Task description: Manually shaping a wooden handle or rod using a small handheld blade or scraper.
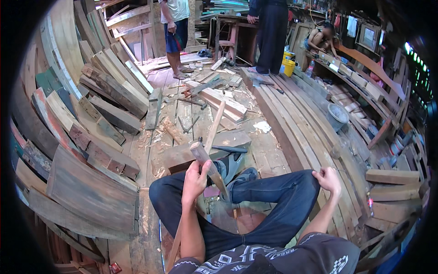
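My left hand [196, 180] is closed around a short wooden block [211, 169], which tilts over my crossed legs with its upper end away from me. Behind the block, a long thin wooden strip [216, 125] slants up and away. Beside my left forearm shows a strip of similar wood [174, 249]; whether it is the same piece I cannot tell. My right hand [329, 180] rests at my right knee with its fingers curled, and nothing shows in it. Just beyond my feet, a dark-handled tool [230, 149] lies on a thick wooden beam [180, 158].
A hammer [196, 103] and pincers [188, 124] lie among shavings and offcuts ahead. Planks [91, 192] line the left; long boards [292, 118] run along the right, near a grey bucket [337, 117]. Two people stand at the back, and another bends over a bench [346, 68].
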Available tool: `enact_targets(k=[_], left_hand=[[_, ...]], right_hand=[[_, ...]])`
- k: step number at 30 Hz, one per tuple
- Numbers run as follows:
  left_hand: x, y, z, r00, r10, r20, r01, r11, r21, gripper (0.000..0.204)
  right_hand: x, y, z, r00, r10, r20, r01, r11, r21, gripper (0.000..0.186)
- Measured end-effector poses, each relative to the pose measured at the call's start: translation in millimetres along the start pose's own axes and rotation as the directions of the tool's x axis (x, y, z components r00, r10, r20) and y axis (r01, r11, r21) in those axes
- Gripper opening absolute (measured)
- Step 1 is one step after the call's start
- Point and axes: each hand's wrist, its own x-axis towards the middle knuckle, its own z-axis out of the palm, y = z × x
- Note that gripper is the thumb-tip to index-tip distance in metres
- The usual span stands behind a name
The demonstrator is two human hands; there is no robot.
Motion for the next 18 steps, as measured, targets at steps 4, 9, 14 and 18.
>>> enact_targets(k=[4, 9, 14, 18], left_hand=[[-0.2, -3.1, 2.6, 1.000, 0.018, 0.011, -0.017, 0.997, -0.073, 0.035], [1.4, 3.8, 0.6, 1.000, 0.018, 0.009, -0.018, 1.000, -0.003, 0.035], [-0.5, 12.1, -4.4, 1.000, -0.006, 0.007, 0.006, 1.000, 0.026, 0.035], [2.7, 11.2, -0.7, 0.999, 0.029, -0.020, -0.029, 1.000, 0.010, 0.035]], right_hand=[[-11.5, -3.3, -15.8, 1.000, 0.022, -0.011, -0.022, 1.000, -0.015, 0.041], [-16.4, -5.7, -22.5, 0.995, 0.084, -0.059, -0.088, 0.993, -0.077, 0.042], [-12.4, -5.0, -5.5, 0.976, 0.173, 0.135, -0.153, 0.977, -0.149, 0.047], [-3.4, -11.1, 21.5, 0.980, 0.134, 0.147, -0.119, 0.987, -0.107, 0.044]])
